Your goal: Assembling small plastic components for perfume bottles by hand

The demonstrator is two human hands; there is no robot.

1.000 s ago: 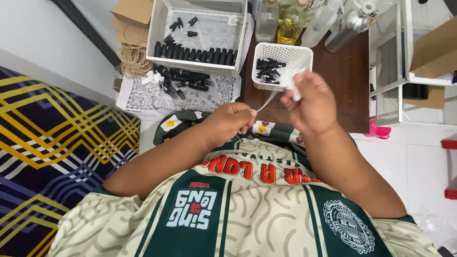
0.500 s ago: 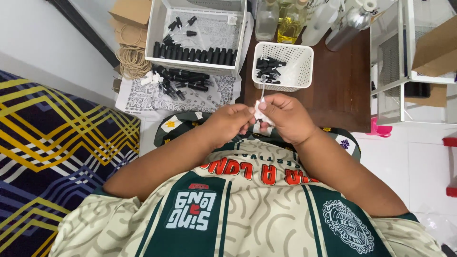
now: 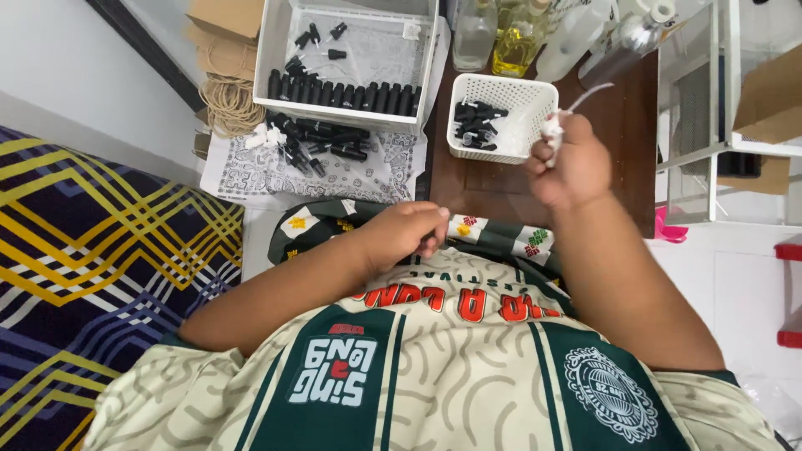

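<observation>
My right hand (image 3: 570, 167) is raised beside a small white perforated basket (image 3: 539, 93) and is closed on a white spray pump (image 3: 553, 132) whose thin clear tube curves up to the right. Several black caps lie inside the basket. My left hand (image 3: 408, 235) rests curled near my lap over a patterned cloth (image 3: 489, 234); whether it grips anything small is hidden by the fingers.
A large white tray (image 3: 276, 50) holds a row of black bottles (image 3: 342, 92). More black parts (image 3: 322, 144) lie on a printed cloth below it. Glass bottles (image 3: 518, 38) stand on the brown table (image 3: 622, 134). A white shelf frame (image 3: 727, 125) stands right, a striped mattress (image 3: 92, 250) left.
My hands were together at my lap; now the right hand has lifted up and to the right with the white pump, next to the basket. The left hand stayed low.
</observation>
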